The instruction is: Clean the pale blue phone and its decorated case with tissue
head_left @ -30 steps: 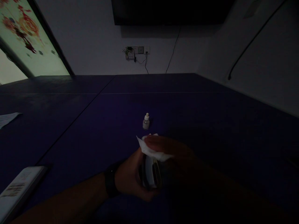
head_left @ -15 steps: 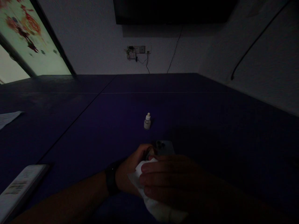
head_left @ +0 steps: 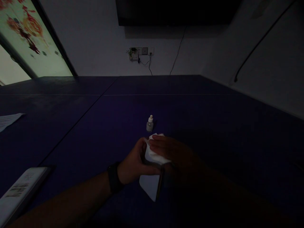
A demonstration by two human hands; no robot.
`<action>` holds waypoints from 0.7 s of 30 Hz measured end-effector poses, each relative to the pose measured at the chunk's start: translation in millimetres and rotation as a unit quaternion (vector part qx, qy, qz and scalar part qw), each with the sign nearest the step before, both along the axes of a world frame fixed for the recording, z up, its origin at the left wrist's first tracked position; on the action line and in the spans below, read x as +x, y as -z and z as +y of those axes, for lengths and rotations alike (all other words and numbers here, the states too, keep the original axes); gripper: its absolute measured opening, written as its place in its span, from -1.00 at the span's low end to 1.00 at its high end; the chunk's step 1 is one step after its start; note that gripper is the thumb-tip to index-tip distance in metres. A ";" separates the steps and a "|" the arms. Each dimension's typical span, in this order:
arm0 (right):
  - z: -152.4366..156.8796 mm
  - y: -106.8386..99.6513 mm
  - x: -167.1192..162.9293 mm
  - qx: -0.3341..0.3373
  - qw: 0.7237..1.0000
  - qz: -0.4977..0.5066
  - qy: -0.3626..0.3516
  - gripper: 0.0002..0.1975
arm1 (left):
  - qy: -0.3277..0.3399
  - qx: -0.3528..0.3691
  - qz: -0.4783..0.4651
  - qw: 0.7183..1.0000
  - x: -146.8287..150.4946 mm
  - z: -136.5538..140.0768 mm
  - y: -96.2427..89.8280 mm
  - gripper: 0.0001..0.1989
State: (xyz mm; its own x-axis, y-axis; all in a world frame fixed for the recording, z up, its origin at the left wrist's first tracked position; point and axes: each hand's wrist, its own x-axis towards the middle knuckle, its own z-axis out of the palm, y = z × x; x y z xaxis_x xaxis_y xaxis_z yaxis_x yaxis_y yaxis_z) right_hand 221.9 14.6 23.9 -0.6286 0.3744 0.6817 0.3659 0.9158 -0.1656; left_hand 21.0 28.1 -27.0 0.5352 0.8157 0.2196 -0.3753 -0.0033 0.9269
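Note:
My left hand (head_left: 136,163), with a dark watch (head_left: 114,177) at its wrist, is wrapped round the edges of a phone (head_left: 150,186). The phone's glossy face catches pale light, and its upper part is mostly covered. Over that upper part, my right hand (head_left: 169,148) presses a crumpled white tissue (head_left: 155,155) flat under its fingers. Just beyond the hands, a small dropper bottle (head_left: 149,126) with a white cap and rubber bulb stands upright on the dark blue table.
A white box (head_left: 20,190) lies at the near left of the table (head_left: 95,136). Farther left are paper sheets (head_left: 9,121). At the back, sockets with cables (head_left: 140,52) and a black screen (head_left: 175,12) are on the wall. The room is dim.
The phone has turned over from its camera side to its glossy face. My right hand and the tissue have moved up and away from me onto the phone; the bottle has stayed put.

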 end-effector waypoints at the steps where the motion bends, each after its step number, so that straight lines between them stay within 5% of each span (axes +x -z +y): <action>1: 6.0 5.2 1.6 -0.005 1.000 0.004 0.023 -0.60 | -0.010 -0.046 -0.017 0.999 0.1 -0.6 -5.4 -0.32; 4: 18.8 20.1 4.6 -0.027 0.998 -0.007 0.059 -0.56 | -0.017 -0.223 -0.079 0.971 0.5 -3.9 -21.8 -0.54; 8: 18.8 30.3 -1.1 -0.029 0.997 -0.033 0.065 -0.52 | 0.063 -0.369 -0.135 0.918 5.2 -5.7 -24.1 -0.52; 16: -0.7 30.3 -26.3 0.013 0.990 -0.112 0.089 -0.52 | 0.031 -0.446 -0.266 0.854 11.0 -5.4 -3.8 -0.62; 21: -23.7 29.2 -38.1 0.044 0.991 -0.122 -0.015 -0.56 | 0.148 -0.504 -0.250 0.813 -1.1 -7.7 -7.1 -0.42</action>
State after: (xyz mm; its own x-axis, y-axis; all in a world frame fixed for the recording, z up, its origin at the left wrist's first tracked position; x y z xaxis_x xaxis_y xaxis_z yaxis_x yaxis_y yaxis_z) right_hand 183.8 -9.1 -5.3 -0.7891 0.2988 0.5367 0.3579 0.9338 0.0062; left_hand 19.9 20.4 -20.0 0.7908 0.5674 -0.2297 -0.5516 0.8232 0.1345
